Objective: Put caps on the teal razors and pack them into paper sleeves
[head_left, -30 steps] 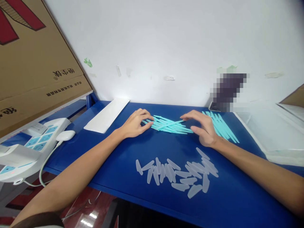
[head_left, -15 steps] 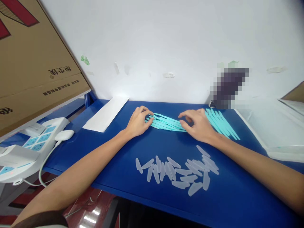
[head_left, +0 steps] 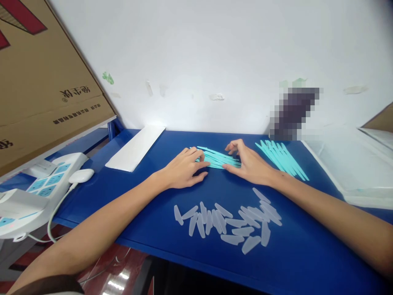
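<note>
A bundle of thin teal plastic sticks [head_left: 218, 157] lies on the blue table [head_left: 153, 196], pressed between both hands. My left hand [head_left: 186, 172] closes on its left end with curled fingers. My right hand [head_left: 245, 164] cups the right end, fingers bent round the sticks. A second row of teal sticks [head_left: 282, 157] lies untouched to the right. Several translucent caps [head_left: 230, 223] are scattered in front of my hands.
A flat white slab [head_left: 135, 147] lies at the table's back left. A white power strip [head_left: 33, 188] with a plug and cable sits left of the table, under a leaning cardboard box [head_left: 46, 82]. Clear plastic sheeting [head_left: 353, 164] covers the right side.
Both hands moved inward, squeezing the loose spread of teal sticks into a tighter, shorter bundle. The right hand has left the right-hand row of sticks.
</note>
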The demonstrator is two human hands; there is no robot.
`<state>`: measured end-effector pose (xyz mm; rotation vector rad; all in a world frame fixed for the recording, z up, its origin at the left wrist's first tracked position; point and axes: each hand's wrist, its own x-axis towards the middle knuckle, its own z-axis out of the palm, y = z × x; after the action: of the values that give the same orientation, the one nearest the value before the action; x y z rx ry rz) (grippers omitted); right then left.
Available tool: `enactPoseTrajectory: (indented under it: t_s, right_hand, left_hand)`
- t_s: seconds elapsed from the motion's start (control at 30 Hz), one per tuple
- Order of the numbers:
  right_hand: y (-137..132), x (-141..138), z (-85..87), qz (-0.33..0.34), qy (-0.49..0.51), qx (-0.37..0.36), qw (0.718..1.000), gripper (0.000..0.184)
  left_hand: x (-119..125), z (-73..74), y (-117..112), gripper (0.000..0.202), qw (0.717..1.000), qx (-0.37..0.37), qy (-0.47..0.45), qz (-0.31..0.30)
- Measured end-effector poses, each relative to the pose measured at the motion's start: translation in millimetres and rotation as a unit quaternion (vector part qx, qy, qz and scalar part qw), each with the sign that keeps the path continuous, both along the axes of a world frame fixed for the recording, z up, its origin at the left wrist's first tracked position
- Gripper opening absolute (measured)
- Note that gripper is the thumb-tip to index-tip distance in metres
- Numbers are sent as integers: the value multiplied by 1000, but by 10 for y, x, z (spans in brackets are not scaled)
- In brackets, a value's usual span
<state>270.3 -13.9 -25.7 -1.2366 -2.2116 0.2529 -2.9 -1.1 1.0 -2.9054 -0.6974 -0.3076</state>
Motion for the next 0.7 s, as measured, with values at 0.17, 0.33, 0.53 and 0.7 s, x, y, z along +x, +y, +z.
enactPoseTrajectory:
  t_s: [0.17, 0.33, 0.53, 0.7]
  right_hand:
    - [-2, 1, 15, 20, -8, -5, 1000, 27]
    - [15, 3, 24, 42, 1, 9, 999, 15]
    - [17, 10, 22, 39, -4, 6, 999, 19]
    - [8, 4, 19, 38, -23, 2, 999, 22]
  left_hand:
    - [69, -15, -78, 45, 1000, -27, 5, 7]
    - [139, -19, -170, 49, 997, -69, 23, 9]
    - [144, -35, -208, 51, 995, -97, 18, -24]
    - [47, -30, -50, 41, 992, -86, -89, -33]
